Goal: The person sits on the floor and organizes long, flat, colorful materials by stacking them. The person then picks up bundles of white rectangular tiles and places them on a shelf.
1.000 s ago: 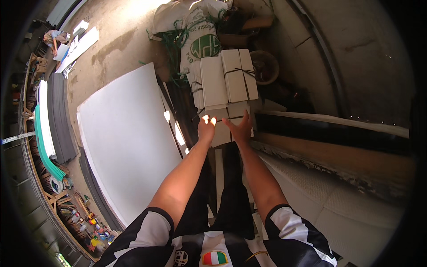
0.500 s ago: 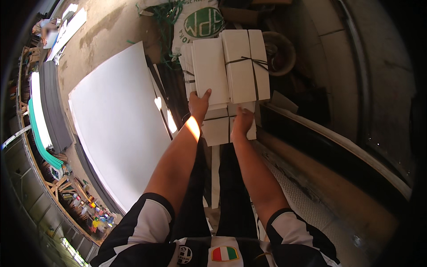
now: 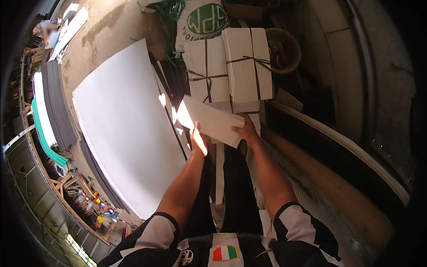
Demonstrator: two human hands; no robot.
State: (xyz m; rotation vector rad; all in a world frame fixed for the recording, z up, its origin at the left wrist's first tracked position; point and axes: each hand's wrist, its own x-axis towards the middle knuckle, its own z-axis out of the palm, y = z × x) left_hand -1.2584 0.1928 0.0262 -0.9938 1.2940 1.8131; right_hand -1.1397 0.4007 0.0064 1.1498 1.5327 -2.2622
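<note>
Between my hands is a loose stack of white rectangular sheets, tilted with its right end lower. My left hand grips its near left edge, the thumb along the side, in a patch of sunlight. At the right end my right hand is closed on the corner. Just beyond lie two bundles tied crosswise with black strips: a left bundle and a right bundle. They rest on more white sheets, partly hidden by the held stack.
A large white sheet lies to the left. Behind the bundles stand a printed white sack, green twine and a round basin. A long dark board runs along the right. Another person is far off, upper left.
The untied stack has come off the left bundle toward me and turned askew, uncovering that bundle's black ties. Both hands now hold it; my right hand moved slightly right.
</note>
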